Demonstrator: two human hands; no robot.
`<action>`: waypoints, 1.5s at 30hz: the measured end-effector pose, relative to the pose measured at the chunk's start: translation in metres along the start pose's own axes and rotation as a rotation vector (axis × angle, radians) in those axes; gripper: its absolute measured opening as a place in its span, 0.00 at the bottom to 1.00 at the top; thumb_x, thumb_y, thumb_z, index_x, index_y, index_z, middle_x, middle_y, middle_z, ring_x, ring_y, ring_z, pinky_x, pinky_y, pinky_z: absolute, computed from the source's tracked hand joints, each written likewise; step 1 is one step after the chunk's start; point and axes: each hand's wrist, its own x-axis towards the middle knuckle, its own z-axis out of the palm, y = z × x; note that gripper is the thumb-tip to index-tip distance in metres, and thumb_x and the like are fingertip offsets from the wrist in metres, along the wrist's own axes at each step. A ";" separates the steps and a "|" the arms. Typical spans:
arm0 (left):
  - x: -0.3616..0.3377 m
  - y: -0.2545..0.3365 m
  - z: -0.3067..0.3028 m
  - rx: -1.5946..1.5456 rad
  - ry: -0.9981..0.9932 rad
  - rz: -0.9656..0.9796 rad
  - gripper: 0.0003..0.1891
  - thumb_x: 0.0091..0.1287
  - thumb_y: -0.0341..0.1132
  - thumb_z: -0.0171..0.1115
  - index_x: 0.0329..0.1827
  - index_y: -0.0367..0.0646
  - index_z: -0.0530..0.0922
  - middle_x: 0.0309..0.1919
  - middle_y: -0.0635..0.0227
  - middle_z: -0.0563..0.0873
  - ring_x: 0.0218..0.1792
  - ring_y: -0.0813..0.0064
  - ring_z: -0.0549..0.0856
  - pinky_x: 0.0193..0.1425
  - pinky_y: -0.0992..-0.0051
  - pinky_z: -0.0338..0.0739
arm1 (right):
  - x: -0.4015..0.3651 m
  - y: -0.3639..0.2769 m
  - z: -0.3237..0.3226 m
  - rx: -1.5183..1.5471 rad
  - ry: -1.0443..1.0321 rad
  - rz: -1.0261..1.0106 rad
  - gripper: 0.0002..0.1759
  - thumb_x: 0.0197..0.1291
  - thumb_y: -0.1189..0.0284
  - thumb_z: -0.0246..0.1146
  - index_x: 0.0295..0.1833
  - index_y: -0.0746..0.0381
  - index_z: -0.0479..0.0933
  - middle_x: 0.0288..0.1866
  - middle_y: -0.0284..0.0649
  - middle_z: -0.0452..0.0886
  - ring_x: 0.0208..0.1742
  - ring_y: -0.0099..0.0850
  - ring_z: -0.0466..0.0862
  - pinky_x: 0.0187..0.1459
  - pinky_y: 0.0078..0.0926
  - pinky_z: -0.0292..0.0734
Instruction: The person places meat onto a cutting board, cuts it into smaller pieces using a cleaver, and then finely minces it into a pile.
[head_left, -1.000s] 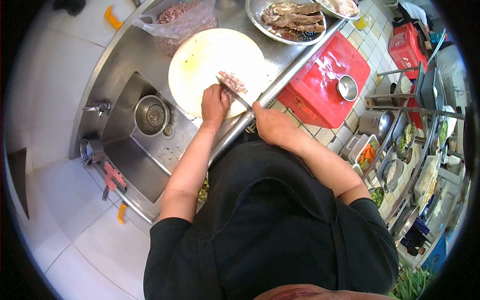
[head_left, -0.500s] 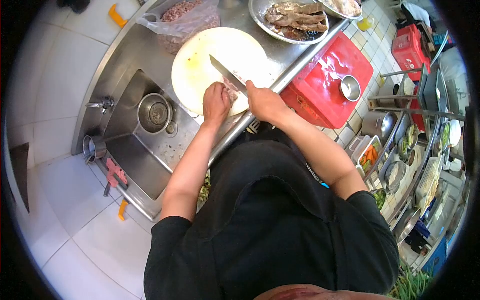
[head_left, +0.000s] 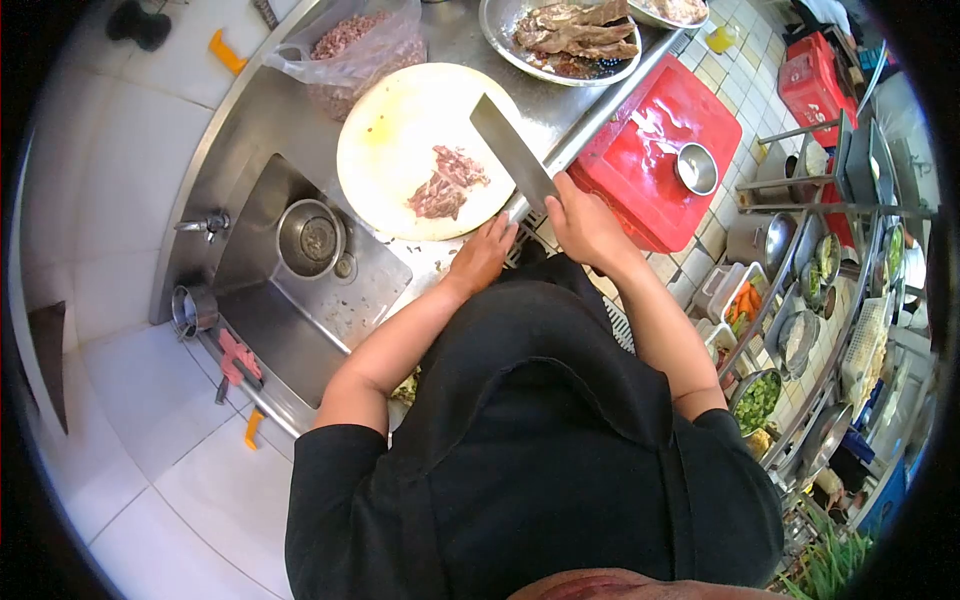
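My right hand (head_left: 588, 225) is shut on the handle of a cleaver (head_left: 512, 152). The wide blade is raised over the right edge of a round, pale cutting board (head_left: 385, 105). Sliced meat (head_left: 447, 184) lies in a loose heap on the near half of the board, with neither hand touching it. My left hand (head_left: 482, 257) rests at the counter's front edge, just below the board. Its fingers are stretched out and hold nothing that I can see.
A plastic bag of chopped meat (head_left: 365, 60) stands behind the board. Cooked meat fills a steel bowl (head_left: 578, 42) at the back right. To the left is a sink (head_left: 268, 330) with a pot (head_left: 310, 238). A red crate (head_left: 655, 150) carries a small metal bowl (head_left: 697, 168).
My left hand has let go of the meat and drawn back to the counter edge. My right hand has moved right with the cleaver, away from the meat, which now lies sliced.
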 end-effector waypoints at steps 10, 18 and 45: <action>0.003 -0.005 -0.055 -0.246 0.202 -0.007 0.13 0.75 0.28 0.64 0.60 0.38 0.85 0.61 0.56 0.89 0.60 0.51 0.89 0.66 0.64 0.85 | -0.046 0.061 0.003 0.152 0.081 0.163 0.18 0.80 0.65 0.58 0.64 0.69 0.70 0.50 0.72 0.83 0.57 0.70 0.83 0.57 0.59 0.77; 0.072 -0.069 -0.112 -0.166 0.475 -0.201 0.08 0.75 0.29 0.68 0.51 0.37 0.89 0.51 0.56 0.92 0.51 0.59 0.93 0.62 0.66 0.87 | -0.048 0.051 0.012 0.141 0.093 0.083 0.17 0.80 0.64 0.57 0.62 0.65 0.67 0.49 0.71 0.85 0.56 0.71 0.84 0.55 0.65 0.76; 0.031 -0.062 -0.058 -0.159 0.532 -0.452 0.07 0.72 0.30 0.58 0.48 0.37 0.79 0.45 0.50 0.85 0.50 0.44 0.82 0.57 0.51 0.77 | 0.019 -0.037 0.058 -0.171 -0.294 -0.132 0.11 0.72 0.79 0.51 0.56 0.72 0.69 0.41 0.67 0.88 0.47 0.63 0.90 0.48 0.60 0.83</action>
